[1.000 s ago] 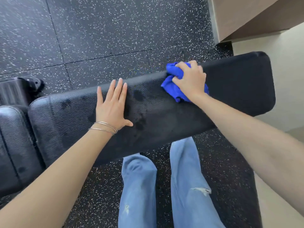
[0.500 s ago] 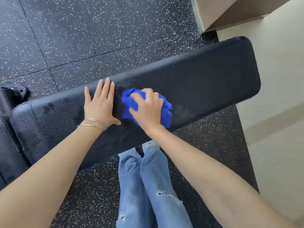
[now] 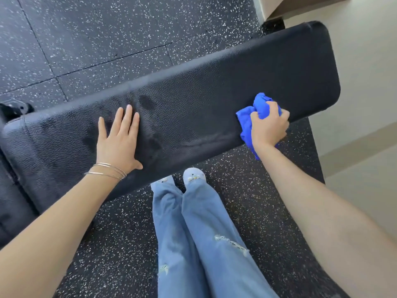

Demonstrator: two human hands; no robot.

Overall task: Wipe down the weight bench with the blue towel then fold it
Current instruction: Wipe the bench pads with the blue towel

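A long black padded weight bench point(image 3: 204, 100) runs across the view from lower left to upper right. Dark damp patches and a wet streak show on its middle. My left hand point(image 3: 120, 140) lies flat on the pad left of centre, fingers apart, silver bangles at the wrist. My right hand point(image 3: 268, 127) is closed around the bunched blue towel point(image 3: 258, 108) at the near edge of the pad, toward its right end. Part of the towel hangs down over that edge.
Black speckled rubber floor point(image 3: 107, 39) surrounds the bench. My legs in light blue jeans point(image 3: 193, 233) stand just in front of the pad. A second black pad point(image 3: 12, 201) adjoins at the left. A beige wall and step point(image 3: 365, 61) rise at the right.
My right hand has swept the towel from beside my left hand to the right along the near edge, leaving a wet streak. The left hand has stayed flat on the pad.
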